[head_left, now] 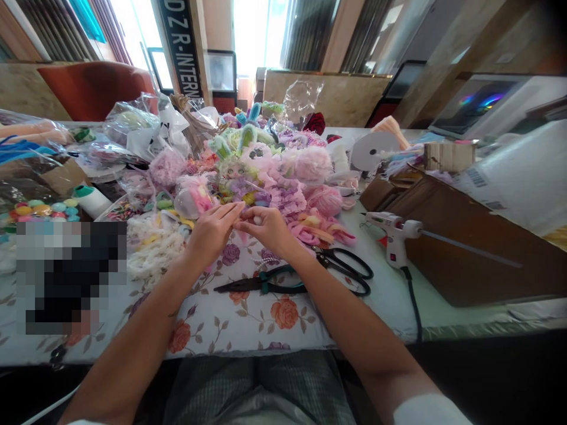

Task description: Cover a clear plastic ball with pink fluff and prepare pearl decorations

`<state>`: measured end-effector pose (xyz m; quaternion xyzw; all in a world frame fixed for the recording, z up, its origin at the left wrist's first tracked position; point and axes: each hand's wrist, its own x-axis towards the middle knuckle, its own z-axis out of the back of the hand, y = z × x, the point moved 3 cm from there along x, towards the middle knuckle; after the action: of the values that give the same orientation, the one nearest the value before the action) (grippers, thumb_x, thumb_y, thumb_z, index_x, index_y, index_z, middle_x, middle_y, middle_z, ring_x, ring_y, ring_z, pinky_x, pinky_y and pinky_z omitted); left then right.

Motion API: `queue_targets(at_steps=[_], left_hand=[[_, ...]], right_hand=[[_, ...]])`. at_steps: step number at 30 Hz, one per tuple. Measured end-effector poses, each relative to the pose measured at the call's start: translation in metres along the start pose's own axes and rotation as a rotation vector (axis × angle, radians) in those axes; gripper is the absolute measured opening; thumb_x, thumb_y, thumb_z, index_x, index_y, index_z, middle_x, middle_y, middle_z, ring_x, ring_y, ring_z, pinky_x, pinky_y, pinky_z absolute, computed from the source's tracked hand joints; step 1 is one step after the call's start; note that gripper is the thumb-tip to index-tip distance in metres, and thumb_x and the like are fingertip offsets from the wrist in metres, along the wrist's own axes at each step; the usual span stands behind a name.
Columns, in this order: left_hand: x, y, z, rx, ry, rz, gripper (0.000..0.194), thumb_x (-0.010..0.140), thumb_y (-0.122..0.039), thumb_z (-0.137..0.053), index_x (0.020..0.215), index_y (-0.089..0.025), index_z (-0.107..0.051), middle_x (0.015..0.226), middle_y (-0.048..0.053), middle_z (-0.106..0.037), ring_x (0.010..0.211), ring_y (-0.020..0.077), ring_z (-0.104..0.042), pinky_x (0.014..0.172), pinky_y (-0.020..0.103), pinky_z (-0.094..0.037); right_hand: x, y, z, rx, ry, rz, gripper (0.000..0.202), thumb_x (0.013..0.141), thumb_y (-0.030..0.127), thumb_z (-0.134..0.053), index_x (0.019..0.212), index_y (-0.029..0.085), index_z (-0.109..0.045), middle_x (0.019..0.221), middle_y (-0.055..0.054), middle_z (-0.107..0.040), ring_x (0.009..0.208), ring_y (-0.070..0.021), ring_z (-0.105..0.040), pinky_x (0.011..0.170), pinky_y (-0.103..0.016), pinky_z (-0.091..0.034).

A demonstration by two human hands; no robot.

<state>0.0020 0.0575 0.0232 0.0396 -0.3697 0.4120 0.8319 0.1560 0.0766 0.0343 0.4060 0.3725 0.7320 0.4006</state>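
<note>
Both hands meet over the near middle of the table. My left hand (pixel 217 225) has its fingers held together and angled right, their tips touching my right hand. With thumb and fingertips pinched, my right hand (pixel 269 230) closes against those tips. What lies between them is too small and covered to make out; a bit of pink shows just below. Right behind the hands lies a heap of pink and lilac ruffled trim (pixel 283 192) with a doll (pixel 237 171) among it. Black-handled scissors (pixel 348 264) and long-nosed pliers (pixel 261 283) lie beneath and beside my right forearm.
A white glue gun (pixel 394 236) with its cord stands at right, against a brown box (pixel 478 242). Fluffy cream yarn (pixel 153 248) lies left of my left hand. Thread spools, bagged supplies and colourful beads (pixel 44 209) crowd the left side. A flowered cloth (pixel 283 319) covers the near edge.
</note>
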Motion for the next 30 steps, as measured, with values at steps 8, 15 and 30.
queue_targets(at_steps=[8,15,30], left_hand=[[-0.001,-0.004,0.004,0.1,-0.108,0.036,0.045,0.094,-0.033,-0.051,0.136,-0.018,-0.054,0.125,0.013,-0.066,0.114,0.0275,-0.061,0.099,0.041,-0.048],[0.003,0.001,-0.008,-0.67,-0.014,0.427,0.046,0.093,-0.051,-0.047,0.114,-0.014,-0.065,0.096,0.009,-0.072,0.089,0.0208,-0.067,0.077,0.029,-0.053],[-0.005,0.007,0.004,-0.432,0.492,0.369,0.026,0.089,-0.041,-0.05,0.087,-0.02,-0.065,0.075,0.002,-0.063,0.065,0.0159,-0.057,0.059,0.026,-0.043]], right_hand=[[-0.002,0.001,-0.004,0.233,-0.046,0.017,0.037,0.067,0.051,-0.076,0.07,0.014,-0.07,0.06,0.001,-0.055,0.057,-0.0097,-0.045,0.053,-0.025,-0.033],[-0.006,-0.007,0.003,0.554,-0.089,-0.193,0.036,0.062,0.046,-0.081,0.07,0.014,-0.067,0.053,0.004,-0.053,0.041,-0.003,-0.031,0.041,-0.022,-0.018],[-0.009,0.0,0.045,0.462,-0.415,-0.017,0.038,0.074,0.056,-0.071,0.076,0.02,-0.058,0.073,0.002,-0.061,0.045,-0.0041,-0.033,0.041,-0.023,-0.024]])
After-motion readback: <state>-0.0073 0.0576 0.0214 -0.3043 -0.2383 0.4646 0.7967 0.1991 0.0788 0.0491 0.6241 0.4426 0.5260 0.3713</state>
